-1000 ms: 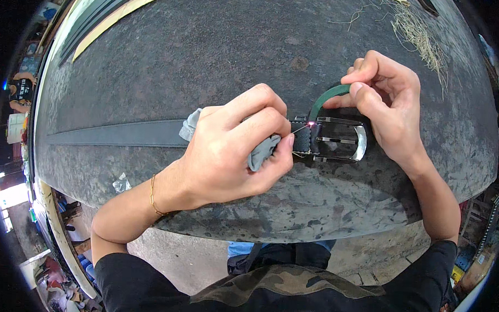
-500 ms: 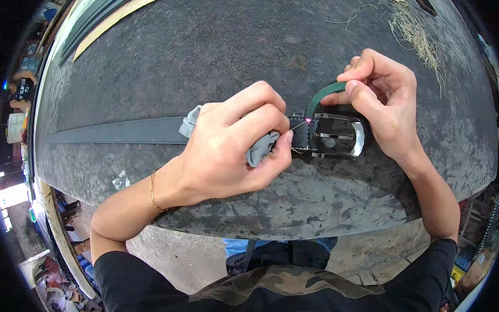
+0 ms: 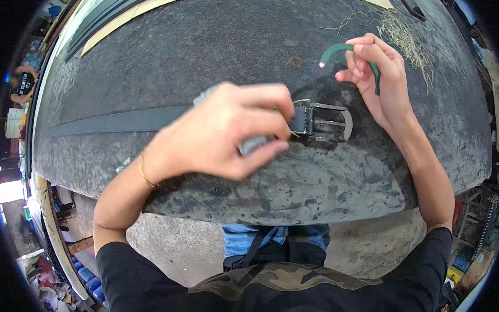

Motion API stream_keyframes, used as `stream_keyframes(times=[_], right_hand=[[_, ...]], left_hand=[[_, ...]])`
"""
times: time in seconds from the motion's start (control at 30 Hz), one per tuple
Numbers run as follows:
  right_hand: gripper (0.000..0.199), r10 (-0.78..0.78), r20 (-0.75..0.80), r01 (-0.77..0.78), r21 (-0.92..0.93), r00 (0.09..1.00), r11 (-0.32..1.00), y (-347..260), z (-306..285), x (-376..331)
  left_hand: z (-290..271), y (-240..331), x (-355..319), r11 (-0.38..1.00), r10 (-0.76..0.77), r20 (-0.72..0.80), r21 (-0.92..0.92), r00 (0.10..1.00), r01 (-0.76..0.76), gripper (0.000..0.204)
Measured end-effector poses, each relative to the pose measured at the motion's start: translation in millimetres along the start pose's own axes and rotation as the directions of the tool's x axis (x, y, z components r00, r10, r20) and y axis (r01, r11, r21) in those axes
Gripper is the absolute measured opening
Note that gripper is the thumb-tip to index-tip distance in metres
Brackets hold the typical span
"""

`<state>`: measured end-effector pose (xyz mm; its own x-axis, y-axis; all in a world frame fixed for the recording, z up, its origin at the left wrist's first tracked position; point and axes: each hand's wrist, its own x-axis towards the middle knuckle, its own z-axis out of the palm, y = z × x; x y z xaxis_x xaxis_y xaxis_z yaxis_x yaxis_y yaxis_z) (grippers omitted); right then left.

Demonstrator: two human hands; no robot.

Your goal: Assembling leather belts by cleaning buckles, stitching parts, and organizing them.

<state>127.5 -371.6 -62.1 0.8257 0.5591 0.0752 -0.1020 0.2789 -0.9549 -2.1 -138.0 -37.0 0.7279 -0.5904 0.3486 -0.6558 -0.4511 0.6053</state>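
Observation:
A black leather belt [image 3: 119, 120] lies across the dark worktop, its silver buckle [image 3: 347, 123] to the right. Light stitching and loose thread ends [image 3: 302, 102] show beside the buckle. Over the belt, just left of the buckle, my left hand [image 3: 223, 130] is curled round a bunched grey cloth [image 3: 255, 144]; motion blurs its fingers. Up and right of the buckle, my right hand [image 3: 381, 72] pinches a curved green piece of mosquito coil [image 3: 335, 48]. Its glowing tip points down and left, apart from the belt.
A heap of pale thread scraps [image 3: 407, 43] lies at the far right of the worktop [image 3: 236, 51]. Dark strips and a pale board [image 3: 133, 14] rest at the far left. Another person [image 3: 24, 85] is off at the left edge.
My right hand has lifted the coil up and away from the stitching by the buckle. My left hand has shifted slightly and its fingers have loosened from the thread end.

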Motion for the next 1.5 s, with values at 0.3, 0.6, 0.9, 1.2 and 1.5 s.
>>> stream_keyframes(times=[0.3,0.6,0.9,1.2,1.5], right_hand=[[0.024,-0.054,-0.208,0.044,-0.054,0.977,0.998,-34,6,-4],[0.016,-0.163,-0.232,0.158,-0.039,0.959,0.987,-45,-25,8],[0.013,-0.176,-0.223,0.168,-0.054,0.959,0.984,-41,-23,7],[0.014,-0.172,-0.242,0.161,-0.067,0.955,0.985,-46,-24,8],[0.020,-0.049,-0.215,0.075,0.115,0.975,0.991,-31,15,-36]], left_hand=[[-37,-22,-7,0.993,-0.114,0.011,0.028,0.993,0.113,0.016],[8,13,-10,0.855,0.014,-0.079,0.519,0.997,0.029,0.023],[5,23,-8,0.861,-0.025,-0.009,0.507,1.000,0.026,0.008],[-9,-2,-7,0.983,-0.112,0.091,0.157,0.990,0.097,0.013],[-24,0,-10,0.995,-0.094,0.282,0.042,0.955,0.085,0.012]])
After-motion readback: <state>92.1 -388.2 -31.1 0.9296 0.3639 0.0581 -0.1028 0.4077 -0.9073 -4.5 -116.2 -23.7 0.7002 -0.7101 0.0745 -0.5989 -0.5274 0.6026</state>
